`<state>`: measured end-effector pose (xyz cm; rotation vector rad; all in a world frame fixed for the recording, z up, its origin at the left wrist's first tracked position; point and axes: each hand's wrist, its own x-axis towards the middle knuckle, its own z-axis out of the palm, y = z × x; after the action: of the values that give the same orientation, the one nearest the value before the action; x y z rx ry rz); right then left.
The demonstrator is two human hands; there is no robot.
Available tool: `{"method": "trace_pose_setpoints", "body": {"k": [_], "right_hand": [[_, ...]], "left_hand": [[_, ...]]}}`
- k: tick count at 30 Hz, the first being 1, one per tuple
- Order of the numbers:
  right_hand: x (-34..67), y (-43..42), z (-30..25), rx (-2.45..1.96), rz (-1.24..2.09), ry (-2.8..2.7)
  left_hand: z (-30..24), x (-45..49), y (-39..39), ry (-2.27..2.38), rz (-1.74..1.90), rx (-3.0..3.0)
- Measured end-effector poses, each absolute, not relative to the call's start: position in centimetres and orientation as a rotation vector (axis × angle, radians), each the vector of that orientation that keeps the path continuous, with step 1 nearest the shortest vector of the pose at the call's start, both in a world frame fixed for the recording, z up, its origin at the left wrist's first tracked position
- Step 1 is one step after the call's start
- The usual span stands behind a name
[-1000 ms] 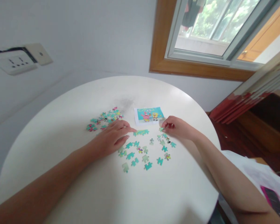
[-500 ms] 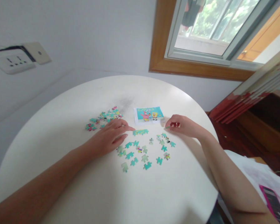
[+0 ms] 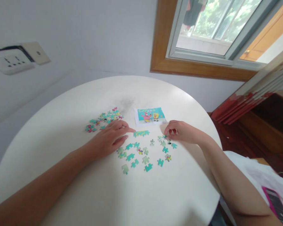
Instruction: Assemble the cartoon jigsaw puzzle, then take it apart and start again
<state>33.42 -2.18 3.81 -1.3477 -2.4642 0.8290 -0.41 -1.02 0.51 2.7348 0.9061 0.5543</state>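
Observation:
My left hand lies flat on the round white table, fingers stretched out, its forefinger touching the left end of a short joined strip of green puzzle pieces. My right hand is curled, its fingertips pinching a small puzzle piece at the top of a scatter of loose teal pieces. A small cartoon reference picture lies just beyond both hands.
A second heap of loose puzzle pieces lies left of the picture. A wall socket is at the far left, a wood-framed window behind the table. Dark wooden furniture stands to the right.
My right hand lifted slightly with a piece, then came down and toward me onto the loose pieces. My left hand stayed on the joined strip.

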Motion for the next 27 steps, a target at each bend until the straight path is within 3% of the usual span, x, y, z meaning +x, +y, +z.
{"method": "trace_pose_setpoints", "body": {"k": [27], "right_hand": [[32.6, -2.0, 3.1, -1.338, 0.835, -2.462]], "left_hand": [[1.1, 3.9, -3.9, 0.751, 0.518, 2.892]]}}
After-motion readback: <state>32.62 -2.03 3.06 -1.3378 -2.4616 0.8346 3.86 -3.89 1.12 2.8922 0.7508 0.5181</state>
